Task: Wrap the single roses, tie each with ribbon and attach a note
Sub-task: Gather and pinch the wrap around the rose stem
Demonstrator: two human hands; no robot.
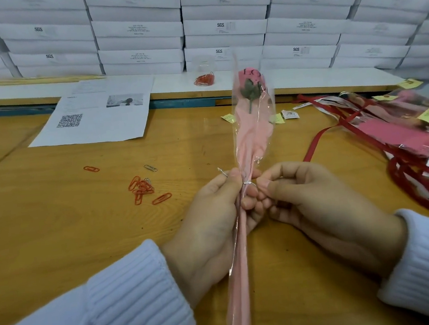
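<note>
The wall of stacked white boxes (137,28) closes off the far edge of your bench (57,230). A heap of finished roses and red ribbon (402,139) crowds the right side, a printed sheet (94,121) lies back left, and loose paper clips (142,190) sit just left of your hands beside open wood. You hold the wrapped rose (252,122) over the bench's middle, bloom pointing away, your left hand (209,228) curling its fingers round the sleeve's neck while your right hand (317,205) pinches the thin silver tie (249,184) wound there.

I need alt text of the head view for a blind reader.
The left hand and right hand hold a wrapped pink rose above a wooden table, pinching a silver wire tie round it. Red paper clips lie at left.
</note>
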